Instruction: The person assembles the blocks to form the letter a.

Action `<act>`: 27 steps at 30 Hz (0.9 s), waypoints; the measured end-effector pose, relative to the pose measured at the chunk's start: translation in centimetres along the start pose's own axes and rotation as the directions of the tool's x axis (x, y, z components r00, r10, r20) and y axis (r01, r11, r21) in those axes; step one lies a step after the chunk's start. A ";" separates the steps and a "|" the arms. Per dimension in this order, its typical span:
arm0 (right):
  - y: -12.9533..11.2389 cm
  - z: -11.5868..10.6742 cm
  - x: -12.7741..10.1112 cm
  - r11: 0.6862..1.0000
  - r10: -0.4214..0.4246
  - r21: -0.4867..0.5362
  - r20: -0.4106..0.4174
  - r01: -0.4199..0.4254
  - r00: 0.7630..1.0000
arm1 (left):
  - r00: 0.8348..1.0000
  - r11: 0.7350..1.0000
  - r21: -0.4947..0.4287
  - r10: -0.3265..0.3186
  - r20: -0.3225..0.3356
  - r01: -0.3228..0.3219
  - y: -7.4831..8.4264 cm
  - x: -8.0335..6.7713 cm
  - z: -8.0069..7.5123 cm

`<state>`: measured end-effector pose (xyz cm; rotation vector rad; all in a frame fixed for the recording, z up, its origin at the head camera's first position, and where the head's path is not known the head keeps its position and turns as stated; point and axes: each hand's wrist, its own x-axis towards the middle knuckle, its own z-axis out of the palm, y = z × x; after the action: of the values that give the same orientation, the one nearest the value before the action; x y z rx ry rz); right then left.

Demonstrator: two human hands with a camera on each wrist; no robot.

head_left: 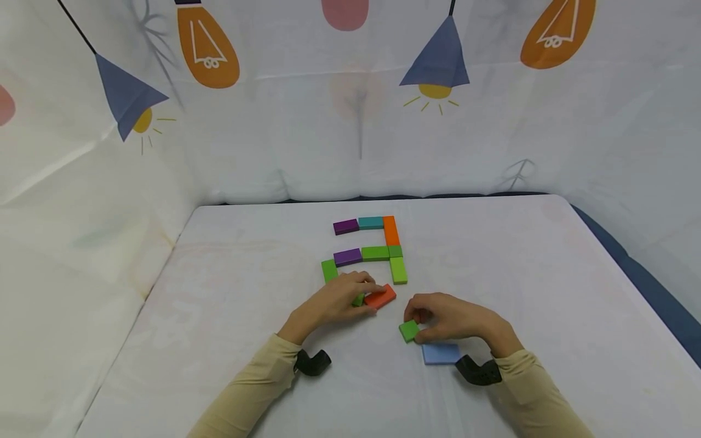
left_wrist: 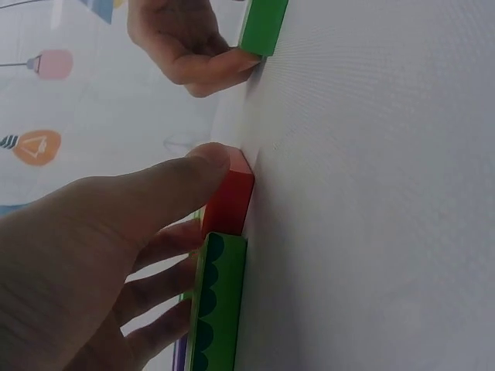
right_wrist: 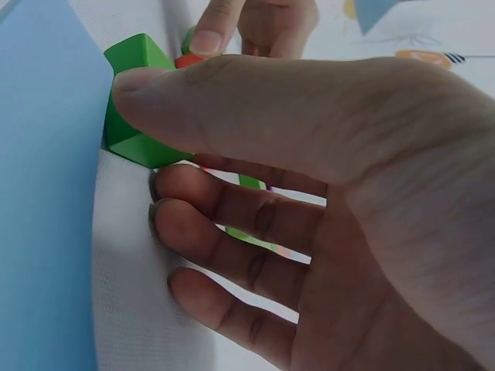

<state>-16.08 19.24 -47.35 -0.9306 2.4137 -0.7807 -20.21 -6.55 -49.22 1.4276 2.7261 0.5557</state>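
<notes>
- The left hand (head_left: 336, 298) rests on the white worktop (head_left: 219, 292) with its fingers curled over the red block (head_left: 380, 296); the thumb tip presses the block's near end, as the left wrist view shows.
- The red block lies flat and slightly askew, just below the lower row of the block pattern, with a small green block (head_left: 358, 299) touching its left end under the fingers.
- The right hand (head_left: 449, 317) sits to the right of the red block and apart from it, pinching a green square block (head_left: 408, 330) between thumb and fingers.
- That green square block lies on the worktop, below and right of the red block, clear of the pattern.
- A light blue tile (head_left: 440, 353) lies flat just below the green square block, partly under the right wrist.
- Above the red block, the pattern runs: a purple block (head_left: 347, 257), a long green block (head_left: 375, 253) and a small green one in a row, with a green block (head_left: 398, 270) hanging down at its right end and another green block (head_left: 329, 270) at its left.
- Farther from the red block, a top row holds a purple block (head_left: 345, 227), a teal block (head_left: 370, 222) and an orange block (head_left: 390, 230) standing lengthwise down to the lower row.
</notes>
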 end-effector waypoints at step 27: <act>1.3 -0.7 0.4 0.986 0.094 -0.117 -0.203 -0.119 0.975 | 0.998 0.993 -0.113 0.030 0.054 -0.024 0.1 0.3 0.1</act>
<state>-17.37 19.98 -47.69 -0.7952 2.6889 -0.7151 -20.33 -6.24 -49.21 1.4326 2.5919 0.6487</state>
